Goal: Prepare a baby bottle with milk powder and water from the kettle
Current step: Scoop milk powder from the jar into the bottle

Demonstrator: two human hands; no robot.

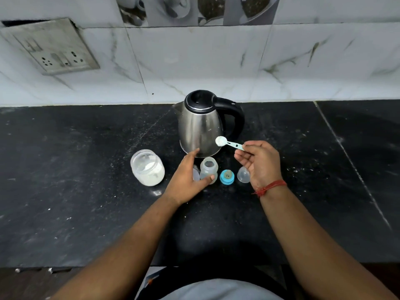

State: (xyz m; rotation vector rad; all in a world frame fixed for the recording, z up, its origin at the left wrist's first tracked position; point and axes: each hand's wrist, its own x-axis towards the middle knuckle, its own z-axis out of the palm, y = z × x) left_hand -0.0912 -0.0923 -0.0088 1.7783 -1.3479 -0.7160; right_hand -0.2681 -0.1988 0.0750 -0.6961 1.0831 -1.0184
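A small clear baby bottle (208,169) stands open and upright on the black counter (86,191), in front of a steel kettle (200,126) with a black lid and handle. My left hand (186,178) wraps around the bottle's left side, thumb on its front. My right hand (259,163) pinches a light blue measuring scoop (227,144) heaped with white powder, held above and right of the bottle's mouth. An open glass jar (147,167) of milk powder stands to the left.
The blue teat ring (227,176) and a clear dome cap (242,174) lie right of the bottle. A clear lid (196,174) lies partly hidden behind my left hand. Powder specks dot the counter. A marbled tile wall with a socket plate (52,46) rises behind.
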